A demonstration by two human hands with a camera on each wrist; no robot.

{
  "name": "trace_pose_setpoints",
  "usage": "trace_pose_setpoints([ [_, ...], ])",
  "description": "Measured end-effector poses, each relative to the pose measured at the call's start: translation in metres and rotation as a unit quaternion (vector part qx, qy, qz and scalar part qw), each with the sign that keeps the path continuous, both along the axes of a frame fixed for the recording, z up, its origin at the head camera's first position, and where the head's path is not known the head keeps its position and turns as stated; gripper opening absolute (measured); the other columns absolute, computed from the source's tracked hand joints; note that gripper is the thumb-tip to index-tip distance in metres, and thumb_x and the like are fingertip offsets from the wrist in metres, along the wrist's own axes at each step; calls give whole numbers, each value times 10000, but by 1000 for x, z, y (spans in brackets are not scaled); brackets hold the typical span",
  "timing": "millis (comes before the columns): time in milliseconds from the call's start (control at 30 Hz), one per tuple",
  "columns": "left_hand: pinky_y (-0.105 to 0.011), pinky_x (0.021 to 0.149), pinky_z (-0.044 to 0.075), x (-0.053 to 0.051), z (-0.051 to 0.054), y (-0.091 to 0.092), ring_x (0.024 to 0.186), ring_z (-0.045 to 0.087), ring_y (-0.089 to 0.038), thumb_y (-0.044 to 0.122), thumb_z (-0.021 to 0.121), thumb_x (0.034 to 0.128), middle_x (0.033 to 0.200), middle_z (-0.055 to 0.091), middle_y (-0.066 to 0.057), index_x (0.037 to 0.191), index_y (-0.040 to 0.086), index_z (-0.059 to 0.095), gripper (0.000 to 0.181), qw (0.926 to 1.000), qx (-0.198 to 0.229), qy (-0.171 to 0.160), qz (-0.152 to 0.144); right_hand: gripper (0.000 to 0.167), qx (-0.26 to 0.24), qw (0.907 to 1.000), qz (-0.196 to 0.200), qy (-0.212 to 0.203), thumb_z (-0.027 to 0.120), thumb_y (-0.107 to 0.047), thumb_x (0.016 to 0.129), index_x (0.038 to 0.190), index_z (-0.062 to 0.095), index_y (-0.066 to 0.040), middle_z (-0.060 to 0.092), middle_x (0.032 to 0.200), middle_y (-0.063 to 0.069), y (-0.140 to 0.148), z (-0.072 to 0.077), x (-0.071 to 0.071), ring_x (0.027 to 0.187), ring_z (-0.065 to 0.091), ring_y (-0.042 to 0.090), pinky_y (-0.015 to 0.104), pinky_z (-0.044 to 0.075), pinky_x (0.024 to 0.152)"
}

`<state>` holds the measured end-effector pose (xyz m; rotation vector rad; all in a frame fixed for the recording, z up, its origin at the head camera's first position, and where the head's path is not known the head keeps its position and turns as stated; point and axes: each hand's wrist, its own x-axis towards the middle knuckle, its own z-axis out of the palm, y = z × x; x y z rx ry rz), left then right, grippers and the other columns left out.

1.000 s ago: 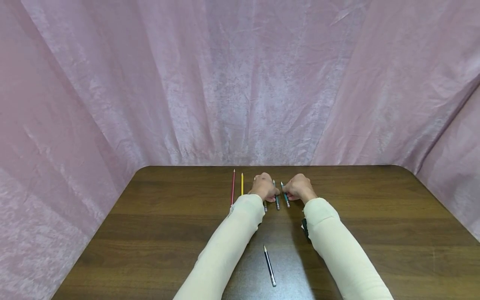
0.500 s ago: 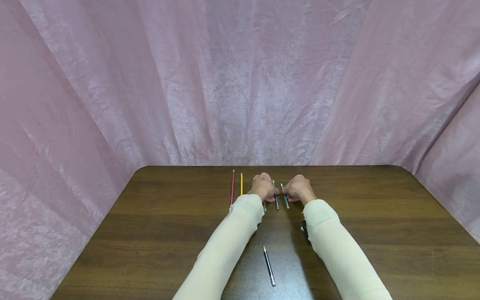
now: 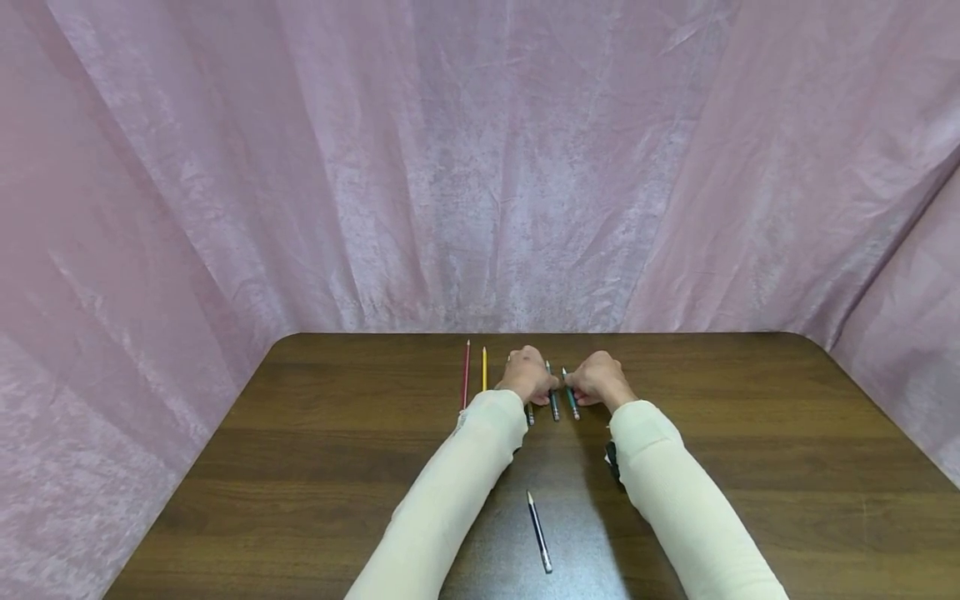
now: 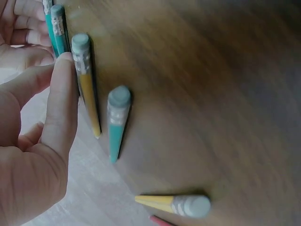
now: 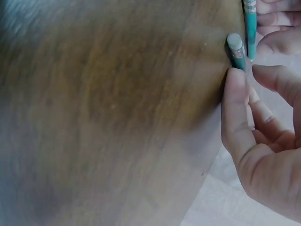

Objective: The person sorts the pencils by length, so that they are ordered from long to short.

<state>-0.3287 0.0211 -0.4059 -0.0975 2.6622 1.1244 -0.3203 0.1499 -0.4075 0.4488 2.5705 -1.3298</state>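
My left hand point(image 3: 528, 375) is at the back of the table, its fingertips pinching a green pencil point(image 4: 58, 30) near the eraser end. Just to the right, my right hand point(image 3: 600, 377) pinches another green pencil point(image 5: 238, 55) between finger and thumb. These two pencils lie side by side with a narrow gap, tips pointing away from me. Beside my left hand in the left wrist view are a yellow pencil point(image 4: 86, 89) and a further green pencil point(image 4: 115, 125). From above, the left hand and sleeve partly cover them.
Left of my hands lie a yellow pencil point(image 3: 484, 369) and a red pencil point(image 3: 465, 375). A dark pencil point(image 3: 539, 533) lies between my forearms, nearer to me. The wooden table point(image 3: 300, 450) ends at a pink curtain point(image 3: 480, 208) behind it.
The green pencil at my right hand has slid very slightly toward me. My left hand and the other pencils stay where they were.
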Motion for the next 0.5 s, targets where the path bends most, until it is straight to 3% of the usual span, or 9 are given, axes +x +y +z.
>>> trace_pose_setpoints([
  [100,-256,505,586,1,7,-7,513,682,-173,111,762,889,618,646,-92,710,15,657,230,9999,-31,37,-95,117,-74,9995,215,201,662,-24,881,901,680,89,619,596,67,3,4,3,469,592,93,246,587,513],
  [267,-290,613,617,1,27,-22,635,727,-219,123,730,919,634,674,-89,828,-38,709,186,9993,-24,101,-366,183,-237,9950,716,648,640,-19,899,984,698,132,656,665,89,7,16,13,517,608,81,240,592,534],
  [367,-308,669,622,3,38,-32,695,740,-238,141,738,916,644,691,-92,907,-52,695,198,9989,-96,106,-439,209,-372,9908,1097,705,622,-21,919,1022,685,149,673,717,102,7,25,22,563,626,78,244,603,574],
  [500,-305,698,618,9,50,-44,725,745,-238,200,742,910,678,718,-96,886,-28,719,231,9971,-428,208,-592,221,-627,9832,1567,700,600,-12,934,1033,659,177,669,737,105,7,34,36,608,633,94,278,617,624],
])
